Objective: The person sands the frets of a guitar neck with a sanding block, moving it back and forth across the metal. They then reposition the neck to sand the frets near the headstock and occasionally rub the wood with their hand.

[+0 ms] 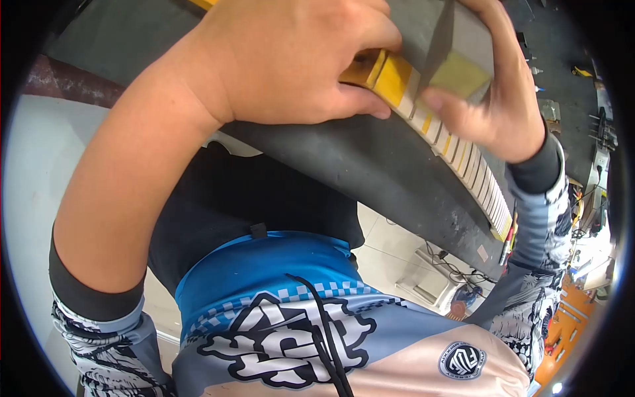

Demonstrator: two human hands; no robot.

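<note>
My left hand (311, 63) curls around the near end of a long narrow guitar neck (456, 155), with its thumb along the lower edge. Pale strips and yellow tape cover the neck's face, with dark cross lines between them like frets. A yellow end section (390, 79) shows just beyond my left fingers. My right hand (493, 109) grips a grey block (466, 56) with a yellowish end face, its thumb on the lower corner. The block is over or against the neck near my left hand; contact is hard to judge, and it is slightly blurred.
The neck lies along a dark workbench (317, 152) whose edge runs diagonally before my body. Tools and cables (598, 132) lie at the far right. Below the bench, a whitish box (426, 281) stands on the tiled floor, near an orange panel (569, 324).
</note>
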